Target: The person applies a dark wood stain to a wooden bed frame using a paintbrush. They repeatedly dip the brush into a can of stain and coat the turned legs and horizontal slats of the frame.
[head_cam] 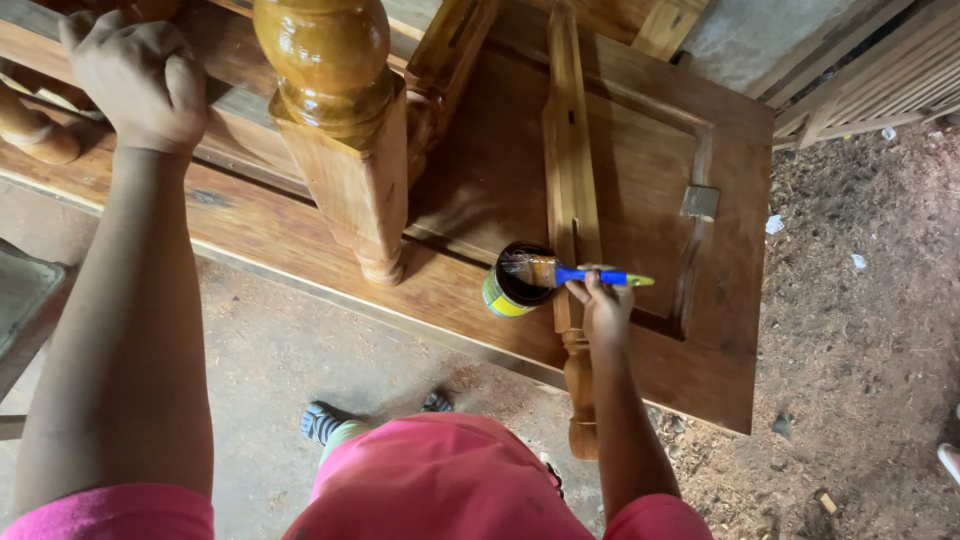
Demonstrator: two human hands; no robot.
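- Pink garment [440,480] fills the bottom edge, closest to the lens; feet in striped sandals [322,422] show just above it on the concrete floor [270,350].
- Left hand [135,80]: closed into a fist, gripping a rail of the wooden furniture frame [240,120] at upper left.
- Turned, glossy varnished post [335,110] stands just right of that hand, its foot resting on a flat wooden panel [660,150].
- Right hand [603,305]: fingers pinched shut on the blue handle of a paintbrush [570,273].
- Paintbrush lies roughly level; bristles sit over the mouth of an open tin [515,285] of dark liquid.
- Tin stands on the panel, touching a slim turned spindle [570,180] that lies lengthwise on the panel.
- Sawdust-strewn ground [860,330] at right.
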